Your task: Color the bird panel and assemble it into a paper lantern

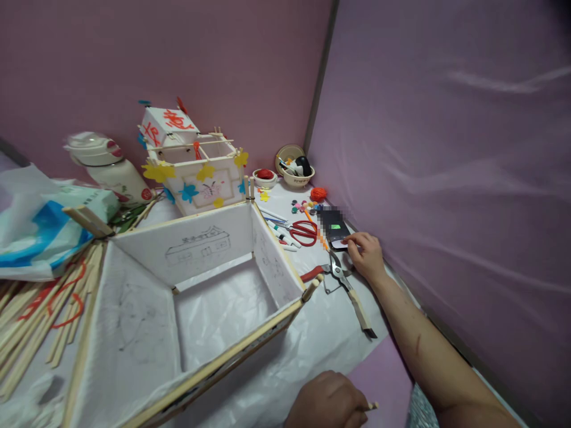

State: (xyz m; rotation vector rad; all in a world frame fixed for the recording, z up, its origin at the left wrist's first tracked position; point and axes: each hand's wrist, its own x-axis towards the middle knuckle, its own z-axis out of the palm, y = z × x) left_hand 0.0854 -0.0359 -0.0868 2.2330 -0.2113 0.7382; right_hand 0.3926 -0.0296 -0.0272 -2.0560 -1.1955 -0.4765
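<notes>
My right hand [364, 252] reaches to the black phone [334, 227] near the purple wall, a fingertip touching the lower part of its lit screen. My left hand [328, 399] is closed at the bottom centre, with the end of a thin wooden stick [373, 406] poking out on its right side. Left of my hands stands a large open box frame [203, 389] of wooden sticks and white paper walls with pencil drawings. Pruning shears [338, 270] with a red handle lie between the box and my right forearm.
Red scissors [304, 233], markers [283, 235] and orange yarn [318, 194] lie beyond the shears. A decorated paper lantern [209, 184], a bottle [113, 172] and bowls [298, 175] stand at the back. Wooden sticks [49, 315] and a tissue pack [49, 232] are at left.
</notes>
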